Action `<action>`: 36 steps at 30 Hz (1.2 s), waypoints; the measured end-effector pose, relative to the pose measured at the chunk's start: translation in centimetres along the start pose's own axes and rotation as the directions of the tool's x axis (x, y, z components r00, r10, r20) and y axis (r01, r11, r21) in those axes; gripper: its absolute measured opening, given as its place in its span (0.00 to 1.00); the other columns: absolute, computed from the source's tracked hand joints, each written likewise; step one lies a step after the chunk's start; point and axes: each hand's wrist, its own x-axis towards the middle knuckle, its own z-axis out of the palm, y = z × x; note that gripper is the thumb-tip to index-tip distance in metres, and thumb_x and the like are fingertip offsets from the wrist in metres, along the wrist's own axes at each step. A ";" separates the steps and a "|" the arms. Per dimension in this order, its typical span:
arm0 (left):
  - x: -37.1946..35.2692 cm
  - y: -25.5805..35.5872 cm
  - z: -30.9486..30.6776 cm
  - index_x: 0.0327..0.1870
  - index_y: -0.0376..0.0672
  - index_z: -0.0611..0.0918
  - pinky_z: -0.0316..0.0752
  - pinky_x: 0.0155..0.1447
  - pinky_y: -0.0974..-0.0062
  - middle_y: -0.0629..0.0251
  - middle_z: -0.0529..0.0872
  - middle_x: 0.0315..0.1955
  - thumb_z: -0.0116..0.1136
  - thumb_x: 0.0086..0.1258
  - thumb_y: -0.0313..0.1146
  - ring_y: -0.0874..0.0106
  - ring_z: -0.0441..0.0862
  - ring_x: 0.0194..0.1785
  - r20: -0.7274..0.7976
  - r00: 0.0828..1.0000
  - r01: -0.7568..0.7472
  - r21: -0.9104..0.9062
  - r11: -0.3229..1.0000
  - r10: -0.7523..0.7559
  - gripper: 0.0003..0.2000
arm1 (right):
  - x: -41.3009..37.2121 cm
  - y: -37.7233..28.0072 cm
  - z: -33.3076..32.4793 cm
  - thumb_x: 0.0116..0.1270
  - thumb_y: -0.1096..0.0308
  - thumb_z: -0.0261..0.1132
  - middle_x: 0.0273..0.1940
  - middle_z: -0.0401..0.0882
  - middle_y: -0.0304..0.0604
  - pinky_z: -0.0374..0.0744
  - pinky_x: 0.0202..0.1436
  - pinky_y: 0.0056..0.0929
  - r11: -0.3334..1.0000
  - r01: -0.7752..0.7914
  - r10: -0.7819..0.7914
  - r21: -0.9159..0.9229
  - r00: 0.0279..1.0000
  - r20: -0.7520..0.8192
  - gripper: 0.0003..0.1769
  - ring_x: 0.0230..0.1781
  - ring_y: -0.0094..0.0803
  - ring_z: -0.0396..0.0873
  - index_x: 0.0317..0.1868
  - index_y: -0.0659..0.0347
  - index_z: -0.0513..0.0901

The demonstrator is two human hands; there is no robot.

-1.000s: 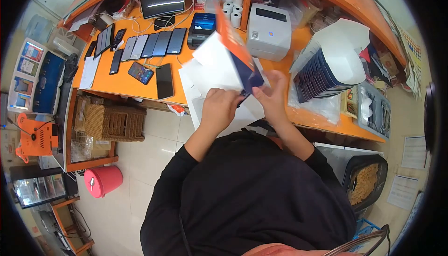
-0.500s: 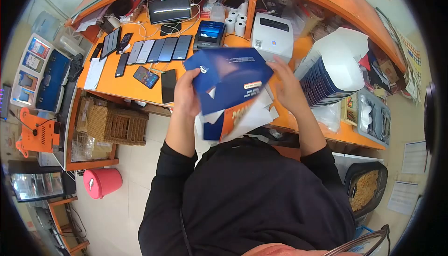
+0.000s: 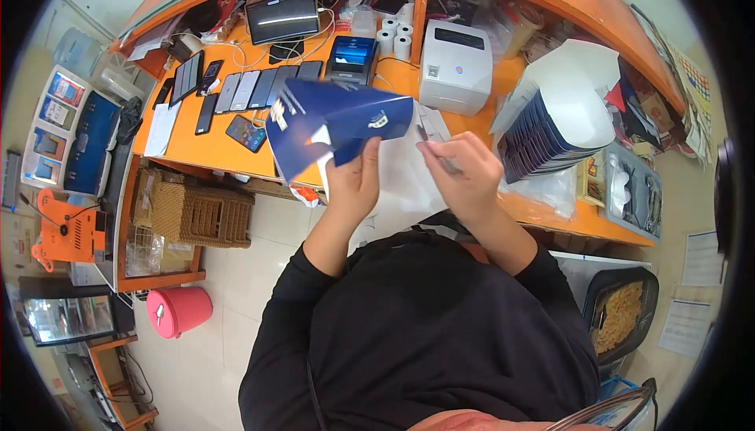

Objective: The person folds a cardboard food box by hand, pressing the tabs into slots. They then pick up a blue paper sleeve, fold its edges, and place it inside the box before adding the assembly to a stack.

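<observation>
A folded cardboard box blank (image 3: 346, 120), printed dark blue outside and white inside, is held up over the orange desk in front of my chest. My left hand (image 3: 355, 183) grips its lower edge, the thumb on the blue printed face near a small white logo. Its left part is smeared by motion. My right hand (image 3: 465, 171) is closed in a pinch at the white right-hand edge of the blank, beside a narrow dark-edged flap. The fingertips there are partly hidden. To the right, a tall stack of similar blue-and-white cardboard blanks (image 3: 543, 132) leans on the desk.
Behind stand a white label printer (image 3: 456, 68), a small dark printer (image 3: 351, 60), paper rolls (image 3: 393, 40) and a tablet (image 3: 281, 16). Several phones (image 3: 245, 89) lie at left. A cutlery tray (image 3: 633, 195) sits at right. A pink bucket (image 3: 181, 311) stands on the floor.
The blank has turned and shifted left, its logo now facing up near the middle. My left hand has moved right and down; my right hand has moved down, its fingers now pinched.
</observation>
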 end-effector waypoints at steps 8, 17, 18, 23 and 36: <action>-0.5 0.2 -0.3 0.46 0.34 0.83 0.76 0.40 0.67 0.51 0.87 0.35 0.58 0.72 0.24 0.59 0.85 0.33 0.074 0.995 0.059 0.092 0.994 -0.066 0.06 | 0.0 -0.4 -0.3 0.49 0.79 0.75 0.26 0.78 0.40 0.75 0.28 0.29 0.980 0.198 -0.186 -0.033 0.958 0.219 0.09 0.24 0.35 0.79 0.33 0.63 0.87; -2.1 0.0 0.6 0.51 0.32 0.79 0.78 0.49 0.67 0.50 0.86 0.37 0.54 0.70 0.20 0.53 0.85 0.41 0.294 0.933 0.223 -0.021 0.975 -0.207 0.10 | 0.2 0.1 -0.3 0.62 0.74 0.69 0.37 0.82 0.43 0.76 0.43 0.32 0.992 0.035 -0.072 0.118 0.940 0.333 0.10 0.42 0.37 0.79 0.44 0.63 0.88; -2.0 -0.3 0.6 0.52 0.33 0.79 0.78 0.50 0.67 0.50 0.86 0.36 0.53 0.70 0.18 0.52 0.85 0.41 0.262 0.944 0.219 -0.036 0.975 -0.203 0.11 | 0.7 0.2 -0.6 0.64 0.71 0.68 0.40 0.83 0.43 0.76 0.48 0.33 0.990 0.089 -0.123 0.106 0.921 0.369 0.11 0.48 0.39 0.79 0.46 0.61 0.88; -1.3 -1.0 -0.1 0.55 0.38 0.78 0.79 0.53 0.64 0.45 0.85 0.36 0.50 0.66 0.14 0.50 0.85 0.42 0.553 0.831 -0.107 0.273 0.956 -0.065 0.17 | 4.4 -0.7 -2.6 0.67 0.54 0.66 0.45 0.82 0.39 0.63 0.65 0.44 0.971 0.235 -0.214 -0.050 0.941 0.261 0.15 0.63 0.44 0.68 0.48 0.52 0.88; 1.5 2.3 -1.4 0.67 0.45 0.67 0.74 0.63 0.57 0.57 0.87 0.32 0.55 0.64 0.17 0.55 0.86 0.41 0.547 0.818 -0.032 0.349 0.937 -0.176 0.28 | 4.2 1.3 -2.9 0.53 0.72 0.75 0.35 0.78 0.38 0.73 0.47 0.36 0.979 0.184 -0.202 0.085 0.845 0.494 0.06 0.32 0.37 0.76 0.30 0.58 0.86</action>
